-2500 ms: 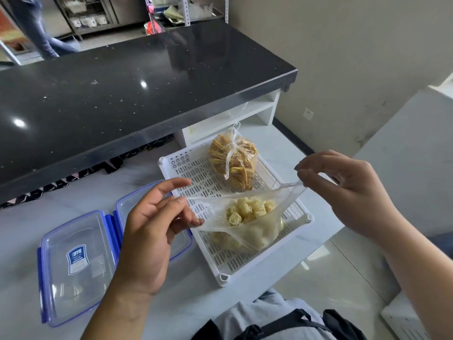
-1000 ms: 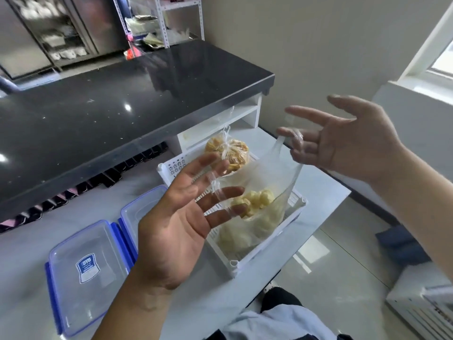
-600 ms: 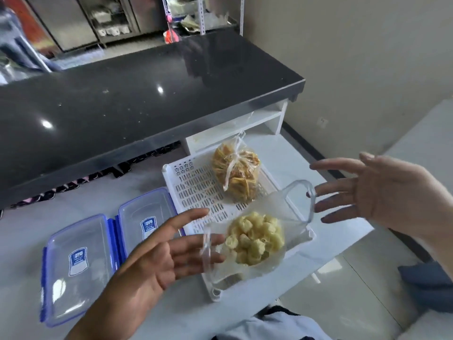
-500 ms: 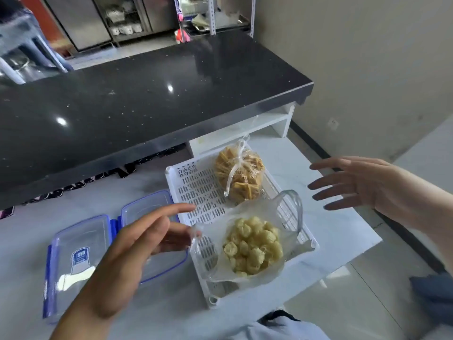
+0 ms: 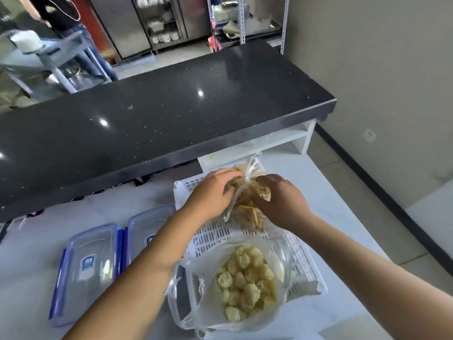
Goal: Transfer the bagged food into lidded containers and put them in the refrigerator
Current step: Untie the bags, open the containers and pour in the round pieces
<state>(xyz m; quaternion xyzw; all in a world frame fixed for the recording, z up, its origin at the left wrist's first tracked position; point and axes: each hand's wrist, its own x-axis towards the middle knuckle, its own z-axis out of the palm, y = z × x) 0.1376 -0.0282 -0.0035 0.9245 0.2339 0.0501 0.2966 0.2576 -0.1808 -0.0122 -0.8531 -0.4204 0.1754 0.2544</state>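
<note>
A white slotted tray (image 5: 215, 235) sits on the pale counter. At its far end lies a knotted clear bag of brown food pieces (image 5: 247, 212). My left hand (image 5: 213, 190) and my right hand (image 5: 282, 200) both grip this bag, one on each side of its knot. At the tray's near end an opened clear bag of pale yellow puffs (image 5: 242, 283) rests with its mouth spread wide. Two clear lidded containers with blue clips lie left of the tray, the nearer one (image 5: 85, 271) in full sight and the other (image 5: 147, 231) partly behind my left forearm.
A black stone counter (image 5: 152, 114) rises behind the pale work surface. The work surface ends just right of the tray, with tiled floor (image 5: 382, 217) below. Metal shelving (image 5: 247, 18) and a person (image 5: 63, 18) stand far back.
Both hands let go of the bag of yellow puffs, which now rests open in the tray. They moved forward and closed on the knotted bag of brown pieces.
</note>
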